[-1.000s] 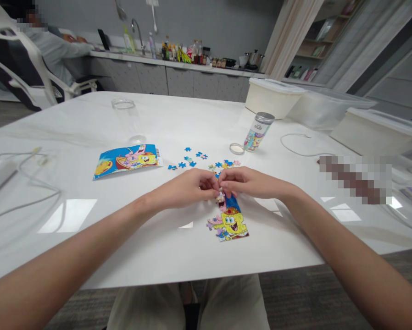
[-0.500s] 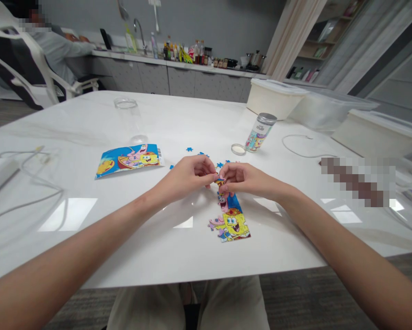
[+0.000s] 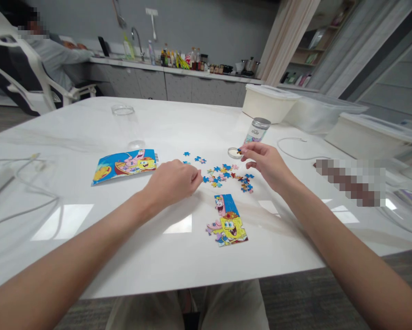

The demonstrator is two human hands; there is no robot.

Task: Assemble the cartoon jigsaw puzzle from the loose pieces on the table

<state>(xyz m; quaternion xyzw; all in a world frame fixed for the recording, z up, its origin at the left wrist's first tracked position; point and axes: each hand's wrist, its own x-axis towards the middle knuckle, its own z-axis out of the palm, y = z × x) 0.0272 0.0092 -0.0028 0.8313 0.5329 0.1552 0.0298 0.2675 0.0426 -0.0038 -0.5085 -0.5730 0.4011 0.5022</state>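
Observation:
My right hand is raised over the far side of the loose pieces, pinching a small dark puzzle piece between thumb and fingertips. My left hand is closed left of the loose puzzle pieces, its fingers curled under; whatever they hold, if anything, is hidden. Several blue, pink and yellow pieces lie scattered between the hands. Nearer me rests a joined section of the puzzle with a yellow square character and a pink one. Beside my left hand lies the printed picture sheet.
A clear jar stands at the back left. Behind my right hand are a printed canister and a round lid. Lidded boxes and a thin cable are on the right. A person sits far left.
My hands have moved apart from above the joined section. The right went farther away and to the right with a piece; the left shifted left, uncovering the loose pieces.

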